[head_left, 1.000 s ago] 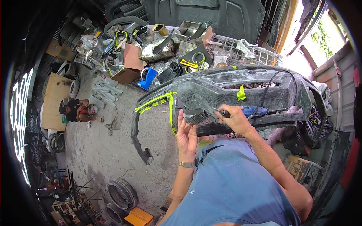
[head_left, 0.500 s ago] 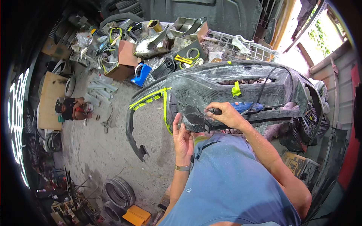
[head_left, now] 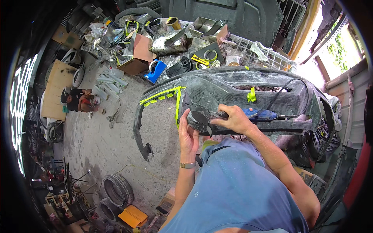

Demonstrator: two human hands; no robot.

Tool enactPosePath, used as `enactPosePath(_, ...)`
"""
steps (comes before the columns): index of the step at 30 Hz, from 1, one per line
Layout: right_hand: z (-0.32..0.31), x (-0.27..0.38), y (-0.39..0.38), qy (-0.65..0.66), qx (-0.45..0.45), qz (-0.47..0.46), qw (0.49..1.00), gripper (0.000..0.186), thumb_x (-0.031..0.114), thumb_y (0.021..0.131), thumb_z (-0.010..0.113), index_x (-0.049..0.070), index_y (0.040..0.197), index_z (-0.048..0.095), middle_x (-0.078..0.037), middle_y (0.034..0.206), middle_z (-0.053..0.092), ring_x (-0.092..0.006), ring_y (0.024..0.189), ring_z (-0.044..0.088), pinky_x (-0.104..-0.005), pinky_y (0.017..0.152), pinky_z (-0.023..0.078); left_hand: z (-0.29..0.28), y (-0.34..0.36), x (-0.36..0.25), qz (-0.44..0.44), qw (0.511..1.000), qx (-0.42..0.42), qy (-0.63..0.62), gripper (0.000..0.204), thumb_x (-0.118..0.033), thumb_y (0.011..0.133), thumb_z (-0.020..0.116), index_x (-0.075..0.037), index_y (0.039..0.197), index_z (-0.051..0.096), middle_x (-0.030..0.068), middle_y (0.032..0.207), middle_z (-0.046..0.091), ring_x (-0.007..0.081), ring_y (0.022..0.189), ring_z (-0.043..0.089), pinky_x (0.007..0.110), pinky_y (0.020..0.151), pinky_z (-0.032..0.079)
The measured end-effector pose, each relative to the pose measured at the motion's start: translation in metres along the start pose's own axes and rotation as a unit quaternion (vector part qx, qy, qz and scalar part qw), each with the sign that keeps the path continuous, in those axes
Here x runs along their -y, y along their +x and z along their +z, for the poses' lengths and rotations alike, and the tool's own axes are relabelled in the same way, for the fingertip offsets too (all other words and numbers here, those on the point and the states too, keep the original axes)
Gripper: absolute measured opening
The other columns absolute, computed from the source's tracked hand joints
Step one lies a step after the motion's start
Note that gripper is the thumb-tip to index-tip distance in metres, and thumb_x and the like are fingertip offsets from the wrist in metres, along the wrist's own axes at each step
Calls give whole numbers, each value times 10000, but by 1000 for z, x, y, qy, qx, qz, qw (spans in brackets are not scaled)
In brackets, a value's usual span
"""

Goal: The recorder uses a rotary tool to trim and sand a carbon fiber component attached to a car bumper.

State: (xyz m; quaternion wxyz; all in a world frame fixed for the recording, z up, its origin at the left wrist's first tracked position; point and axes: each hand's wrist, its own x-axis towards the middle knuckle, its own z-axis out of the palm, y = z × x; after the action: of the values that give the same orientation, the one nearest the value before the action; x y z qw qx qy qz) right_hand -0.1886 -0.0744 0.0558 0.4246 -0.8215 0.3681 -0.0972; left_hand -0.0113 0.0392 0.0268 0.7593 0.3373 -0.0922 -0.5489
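A: Where is the dark piece (head_left: 199, 119)?
B: Over the left part of the bumper (head_left: 210, 96), by its near edge, between the two hands.

A: And the hands?
B: The left hand (head_left: 189, 136) has its fingers raised against the piece's left edge; how firmly they grip, I cannot tell. The right hand (head_left: 235, 119) is clamped around a black handpiece (head_left: 222, 115), its tip close to the piece; contact is too small to tell.

A: What else does the bumper carry?
B: A blue power tool (head_left: 264, 114) towards its near edge, right of the right hand, and yellow-green tape (head_left: 178, 105) along its left end.

A: Any containers?
B: Several, on the cluttered surface (head_left: 195, 43) beyond. At its near left corner stands an open cardboard box (head_left: 143, 54); the stuff inside is too jumbled to name. Towards the far edge there's a round tin (head_left: 173, 24), its inside unclear, and a metal box (head_left: 204, 26) with a dark strip lying across its opening.

A: To the right?
B: A wire basket (head_left: 278, 60), with a white cloth (head_left: 259, 51) draped on it. Below the bumper's right end sits a black plastic bag (head_left: 305, 147), its contents hidden.
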Motion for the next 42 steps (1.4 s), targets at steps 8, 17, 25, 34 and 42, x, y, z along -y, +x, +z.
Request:
enactPosePath(8,-27,8,-24,-12,-22,-113,993,336,332,969,561,32,1119,543,-173,1064,628,-378,976,622,-447,797,490,13,19,-10,-80,985,63,138,336,-206,994,589,-50,1290,578,-33,941,655,3,729,601,166,577,505)
enactPosePath(17,-44,17,-38,-141,-69,-106,982,293,298,943,608,50,1099,621,-145,948,678,-343,889,659,-421,751,521,31,43,-8,-160,957,81,226,333,-251,960,642,-67,1236,630,-108,646,478,-25,512,445,159,444,440)
enactPosePath(25,-44,18,-34,-232,-59,-126,963,307,388,968,539,101,1060,596,-108,850,658,-317,793,672,-446,651,526,33,41,2,-162,955,97,229,352,-271,951,655,-62,1233,631,-94,721,515,-22,526,417,168,455,427)
enactPosePath(34,-43,21,-36,-242,-48,-122,961,305,396,962,546,128,1091,613,-93,815,642,-308,771,667,-441,637,523,30,41,6,-154,956,92,233,360,-275,948,658,-57,1234,631,-87,782,540,-21,541,407,170,467,423)
enactPosePath(42,-37,18,-37,-225,-45,-126,965,306,397,958,552,132,1097,616,-88,829,647,-304,777,666,-431,641,521,25,40,7,-151,953,106,239,361,-270,947,661,-56,1235,631,-92,763,530,-18,542,403,173,469,412)
